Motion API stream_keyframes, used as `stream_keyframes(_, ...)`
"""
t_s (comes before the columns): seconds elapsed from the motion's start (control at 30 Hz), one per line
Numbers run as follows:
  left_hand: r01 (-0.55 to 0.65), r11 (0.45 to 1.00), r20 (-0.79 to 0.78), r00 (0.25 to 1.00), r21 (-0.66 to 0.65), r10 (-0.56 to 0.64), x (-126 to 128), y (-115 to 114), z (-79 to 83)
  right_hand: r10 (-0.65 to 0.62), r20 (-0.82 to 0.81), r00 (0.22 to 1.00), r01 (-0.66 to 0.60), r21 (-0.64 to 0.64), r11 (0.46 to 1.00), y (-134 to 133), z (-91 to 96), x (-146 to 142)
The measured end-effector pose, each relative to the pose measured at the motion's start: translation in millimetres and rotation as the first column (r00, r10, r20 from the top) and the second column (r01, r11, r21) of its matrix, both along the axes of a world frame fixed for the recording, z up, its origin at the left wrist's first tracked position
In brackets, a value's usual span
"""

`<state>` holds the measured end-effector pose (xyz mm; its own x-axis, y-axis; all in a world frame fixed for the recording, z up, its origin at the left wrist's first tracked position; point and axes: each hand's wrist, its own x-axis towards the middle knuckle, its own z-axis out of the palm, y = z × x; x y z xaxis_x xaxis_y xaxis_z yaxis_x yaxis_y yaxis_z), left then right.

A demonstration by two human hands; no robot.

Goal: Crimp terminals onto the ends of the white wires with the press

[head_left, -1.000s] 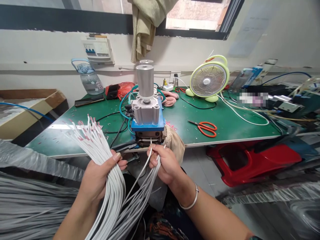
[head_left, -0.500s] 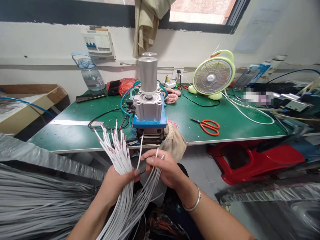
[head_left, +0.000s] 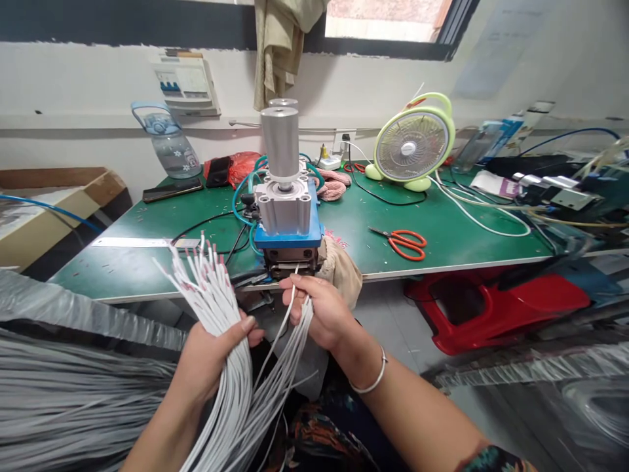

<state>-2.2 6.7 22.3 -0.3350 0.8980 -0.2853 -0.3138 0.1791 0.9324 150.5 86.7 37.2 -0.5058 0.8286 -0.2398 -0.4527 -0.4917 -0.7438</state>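
Fingers [head_left: 295, 288] round upward-pointing wire [head_left: 293, 294], lengthwise vertical.

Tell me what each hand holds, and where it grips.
Left hand grips the bundle of white wires at mid-length; right hand pinches a few white wires near their tips.

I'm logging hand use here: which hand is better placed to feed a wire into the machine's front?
Probably right: the right hand pinches one wire just below the press; the left hand grips the bundle.

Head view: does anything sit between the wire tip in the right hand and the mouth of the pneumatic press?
Nothing visible does. The right hand holds a white wire whose tip points straight up at the pneumatic press opening.
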Motion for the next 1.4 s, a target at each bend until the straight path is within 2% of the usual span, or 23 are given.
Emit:
stream_keyframes(0.13, -0.089, 0.996, 0.119, 0.989, 0.002, 0.088, -6, 3, 6.4, -0.005, -0.067, 0.998, -0.001, -0.081, 0.997, 10, 2.5, -1)
stream_keyframes(0.2, -0.094, 0.996, 0.134, 0.987, -0.006, 0.094, -8, 3, 6.9, 0.012, -0.088, 0.996, -0.018, -0.063, 0.998, 12, 0.0, 2)
stream_keyframes(0.3, -0.059, 0.998, 0.172, 0.983, -0.021, 0.061, -9, 3, 5.0, 0.094, -0.099, 0.991, -0.088, 0.063, 0.994, 11, -4.6, 10)
stream_keyframes(0.4, 0.033, 0.998, 0.230, 0.973, -0.047, -0.022, -7, 1, 1.9, 0.241, -0.025, 0.970, -0.230, 0.216, 0.949, 4, -6.6, 20)
stream_keyframes(0.47, 0.065, 0.996, 0.236, 0.971, -0.059, -0.050, -4, 1, -0.3, 0.292, 0.053, 0.955, -0.295, 0.262, 0.919, -1, -6.8, 26)
stream_keyframes(0.63, 0.067, 0.997, 0.108, 0.992, -0.039, -0.062, 6, 2, -5.4, 0.271, 0.179, 0.946, -0.312, 0.273, 0.910, -4, -10.8, 32)
stream_keyframes(0.77, 0.089, 0.996, -0.066, 0.994, 0.015, -0.088, 8, 2, -7.6, 0.222, 0.155, 0.963, -0.260, 0.293, 0.920, -4, -16.4, 28)
stream_keyframes(0.87, 0.163, 0.986, -0.298, 0.943, 0.027, -0.148, 8, 1, -5.7, 0.201, 0.252, 0.946, -0.272, 0.286, 0.919, -10, -17.1, 20)
stream_keyframes(0.93, 0.186, 0.983, -0.385, 0.907, 0.006, -0.169, 7, 1, -2.2, 0.157, 0.299, 0.941, -0.255, 0.325, 0.911, -14, -16.4, 14)
stream_keyframes(1.0, 0.106, 0.994, -0.302, 0.948, -0.003, -0.102, 5, 1, 2.8, 0.098, 0.265, 0.959, -0.186, 0.331, 0.925, -15, -15.5, 9)
stream_keyframes(1.07, -0.037, 0.999, -0.105, 0.994, 0.002, 0.037, 1, 3, 9.3, 0.027, 0.198, 0.980, -0.081, 0.273, 0.958, -12, -14.4, 4)
stream_keyframes(1.17, -0.209, 0.977, 0.105, 0.973, 0.034, 0.205, -7, 8, 21.7, -0.081, 0.109, 0.991, 0.063, 0.164, 0.984, -5, -10.7, 0)
stream_keyframes(1.27, -0.274, 0.958, 0.143, 0.955, 0.084, 0.260, -12, 12, 33.8, -0.145, 0.039, 0.989, 0.141, 0.084, 0.986, 1, -5.1, -3)
stream_keyframes(1.4, -0.289, 0.949, 0.135, 0.953, 0.124, 0.272, -13, 13, 40.8, -0.165, -0.006, 0.986, 0.165, 0.020, 0.986, 5, -1.7, -5)
